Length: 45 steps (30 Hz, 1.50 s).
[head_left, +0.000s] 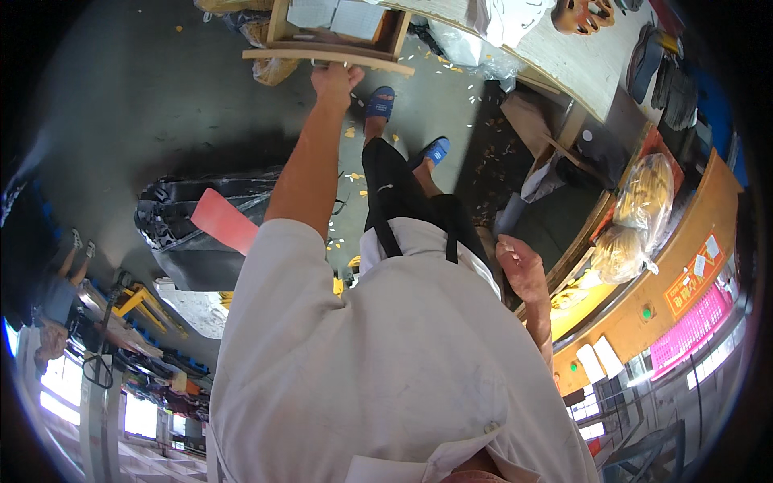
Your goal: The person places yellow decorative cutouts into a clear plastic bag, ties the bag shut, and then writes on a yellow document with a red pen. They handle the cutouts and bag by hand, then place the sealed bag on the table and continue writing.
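My left arm reaches forward to a wooden drawer (274, 54) that is pulled out at the far side. The fingers of my left hand (334, 83) are closed at its front board, with the fingertips partly hidden. Inside the drawer lie white papers (353, 19) and some small items too unclear to name. My right hand (522, 270) hangs bent beside my right hip, near a wooden bench edge, its fingers curled together. Whatever it may hold is too small to make out.
On the left stands a black bag-lined container (189, 258) with a pink strip (224, 221) across it. A white-topped table (564, 72) is at the far right. Nearer are a clear bag of yellow pieces (644, 193) and a pink basket (691, 330). Scraps litter the floor. Another person (56, 298) is at far left.
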Available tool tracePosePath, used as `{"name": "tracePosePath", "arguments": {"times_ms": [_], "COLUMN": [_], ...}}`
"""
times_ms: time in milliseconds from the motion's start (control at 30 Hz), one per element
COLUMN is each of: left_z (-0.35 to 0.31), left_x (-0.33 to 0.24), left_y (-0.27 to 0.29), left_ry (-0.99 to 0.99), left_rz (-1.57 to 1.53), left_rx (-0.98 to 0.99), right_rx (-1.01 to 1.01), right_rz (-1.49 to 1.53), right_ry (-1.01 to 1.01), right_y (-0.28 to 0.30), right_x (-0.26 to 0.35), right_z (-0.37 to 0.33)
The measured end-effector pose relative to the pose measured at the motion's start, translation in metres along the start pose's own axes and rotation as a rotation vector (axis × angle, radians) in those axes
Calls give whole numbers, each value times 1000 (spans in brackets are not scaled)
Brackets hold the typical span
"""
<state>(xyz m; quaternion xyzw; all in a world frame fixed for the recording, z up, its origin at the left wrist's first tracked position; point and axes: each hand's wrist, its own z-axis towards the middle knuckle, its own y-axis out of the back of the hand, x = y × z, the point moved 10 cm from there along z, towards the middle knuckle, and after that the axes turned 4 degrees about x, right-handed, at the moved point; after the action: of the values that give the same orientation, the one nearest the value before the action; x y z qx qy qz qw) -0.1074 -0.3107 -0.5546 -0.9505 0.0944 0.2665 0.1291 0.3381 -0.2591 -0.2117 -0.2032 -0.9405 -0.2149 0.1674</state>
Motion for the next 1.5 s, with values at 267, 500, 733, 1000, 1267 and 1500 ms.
{"name": "tracePosePath", "arguments": {"times_ms": [267, 500, 733, 1000, 1267, 1500], "left_z": [-9, -15, -28, -47, -121, -111], "left_x": [30, 47, 41, 41, -4, -132], "left_y": [31, 49, 50, 67, 64, -43], "left_ry": [59, 110, 14, 126, 141, -739], "left_rz": [-56, -234, -236, 103, 463, 1216], "left_rx": [14, -52, 15, 147, 258, 381], "right_rx": [35, 16, 84, 121, 123, 63], "right_rz": [-50, -123, -216, -196, -117, -160], "right_ry": [82, 45, 103, 168, 88, 110], "right_y": [-8, 0, -11, -22, -30, -29], "right_x": [14, 10, 33, 39, 21, 4], "right_z": [7, 11, 33, 46, 45, 35]}}
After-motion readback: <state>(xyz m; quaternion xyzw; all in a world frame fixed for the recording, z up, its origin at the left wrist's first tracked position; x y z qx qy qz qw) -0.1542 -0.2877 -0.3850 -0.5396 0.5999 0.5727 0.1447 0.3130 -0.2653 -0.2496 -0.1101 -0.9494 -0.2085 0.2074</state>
